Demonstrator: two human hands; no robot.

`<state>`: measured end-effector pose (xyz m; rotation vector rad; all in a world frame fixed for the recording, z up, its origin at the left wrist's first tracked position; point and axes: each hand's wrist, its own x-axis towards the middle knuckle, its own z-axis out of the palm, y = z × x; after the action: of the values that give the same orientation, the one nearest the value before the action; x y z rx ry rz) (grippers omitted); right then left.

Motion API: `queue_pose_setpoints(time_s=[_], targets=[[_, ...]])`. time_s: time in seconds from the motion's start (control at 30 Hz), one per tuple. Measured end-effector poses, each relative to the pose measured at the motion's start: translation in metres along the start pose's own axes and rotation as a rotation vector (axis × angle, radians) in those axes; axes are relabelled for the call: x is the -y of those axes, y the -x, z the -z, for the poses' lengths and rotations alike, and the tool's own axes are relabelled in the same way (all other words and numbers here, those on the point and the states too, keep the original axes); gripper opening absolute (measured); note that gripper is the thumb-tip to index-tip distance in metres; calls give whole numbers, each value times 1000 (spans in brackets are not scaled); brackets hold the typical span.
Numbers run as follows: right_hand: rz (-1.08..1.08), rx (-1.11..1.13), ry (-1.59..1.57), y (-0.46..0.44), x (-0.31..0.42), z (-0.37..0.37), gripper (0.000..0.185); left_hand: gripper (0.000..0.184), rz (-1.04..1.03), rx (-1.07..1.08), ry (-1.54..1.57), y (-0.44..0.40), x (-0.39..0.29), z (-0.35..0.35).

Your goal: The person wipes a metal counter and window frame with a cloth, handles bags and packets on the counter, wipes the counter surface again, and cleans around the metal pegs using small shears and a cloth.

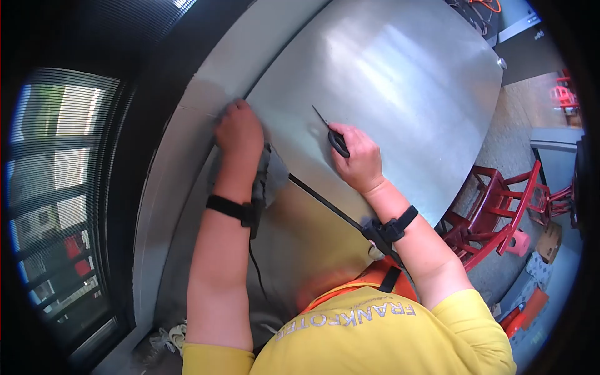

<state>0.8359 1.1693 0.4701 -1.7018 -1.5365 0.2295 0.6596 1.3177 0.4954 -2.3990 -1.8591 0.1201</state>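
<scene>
My right hand point(357, 156) is closed around the black handles of a pair of scissors point(338, 142), whose blades point up and left over the shiny metal tabletop point(400, 94). To the left, my left hand point(240, 130) lies at the table's left edge beside the windowsill. Its fingers are curled and slightly blurred; whether they hold anything is hidden. A dark bundle point(262, 172) with a greyish, sheet-like piece sits just beside my left wrist. Both forearms wear black straps.
A black bar point(325, 201) crosses between my forearms. The window wall and its sill point(181, 144) bound the left side. Red chairs point(487, 206) stand right of the table, near a pink bin point(518, 242) and a cardboard box point(549, 242). Tools and an orange cable lie at the top right.
</scene>
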Motion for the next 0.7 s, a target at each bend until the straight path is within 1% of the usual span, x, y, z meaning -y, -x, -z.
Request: queue_pose_setpoints(time_s=[0.03, 0.17, 0.23, 0.33, 0.47, 0.53, 0.63, 0.67, 0.7], targets=[[4, -8, -5, -1, 0, 1, 32, 20, -25, 23, -56, 8, -2, 3], [-2, -11, -20, -1, 1, 0, 31, 21, -55, -5, -111, 29, -6, -4], [-8, -16, -35, -1, 0, -1, 31, 23, -68, -96, -125, 34, -8, -6], [-31, -18, -52, 0, 0, -1, 30, 23, -87, -45, -71, 20, -1, -6], [-15, -14, -49, 0, 1, 1, 31, 22, -94, -74, -71, 2, -2, -3], [-5, -19, -45, -1, 1, 2, 31, 23, -59, -1, -106, -1, -4, -1], [-4, 6, -42, -2, 1, 1, 31, 18, -32, -43, -120, 15, -6, -6], [-7, -1, -47, -2, 2, 1, 31, 18, -34, -42, -124, 20, -8, -8], [-11, -7, -52, -1, 2, 0, 31, 20, -67, -91, -180, 24, -10, -9]])
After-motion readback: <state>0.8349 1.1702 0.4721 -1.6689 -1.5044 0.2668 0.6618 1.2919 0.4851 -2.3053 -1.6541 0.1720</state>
